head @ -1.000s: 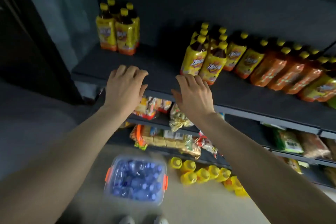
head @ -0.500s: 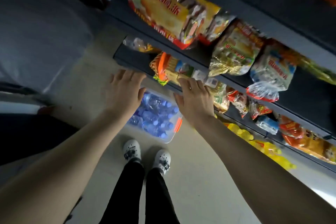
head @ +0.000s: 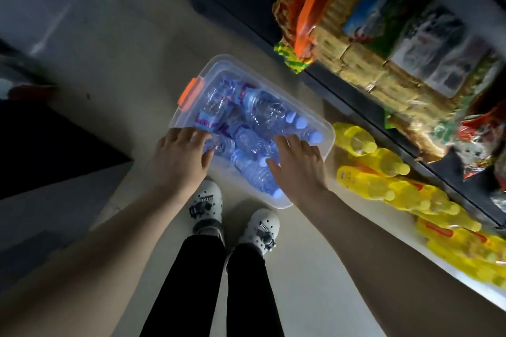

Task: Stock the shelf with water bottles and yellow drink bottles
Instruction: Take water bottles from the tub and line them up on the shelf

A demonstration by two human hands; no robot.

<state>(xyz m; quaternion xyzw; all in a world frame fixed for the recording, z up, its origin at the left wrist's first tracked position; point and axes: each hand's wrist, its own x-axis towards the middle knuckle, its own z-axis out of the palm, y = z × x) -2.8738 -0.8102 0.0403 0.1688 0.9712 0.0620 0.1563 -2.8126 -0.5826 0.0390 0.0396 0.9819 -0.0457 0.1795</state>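
Clear bin [head: 219, 68] on floor is full of water bottles [head: 262, 107]; yellow drink bottles [head: 383, 186] lie just right of it, unshelved. Left hand [head: 179, 160] and right hand [head: 299, 169] hover over it, fingers spread, holding nothing. Most stocking remains.

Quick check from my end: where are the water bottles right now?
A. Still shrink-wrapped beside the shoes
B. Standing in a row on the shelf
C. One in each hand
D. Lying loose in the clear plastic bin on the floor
D. The water bottles lie jumbled in the clear bin on the floor, with the left hand and right hand spread above them, gripping none.
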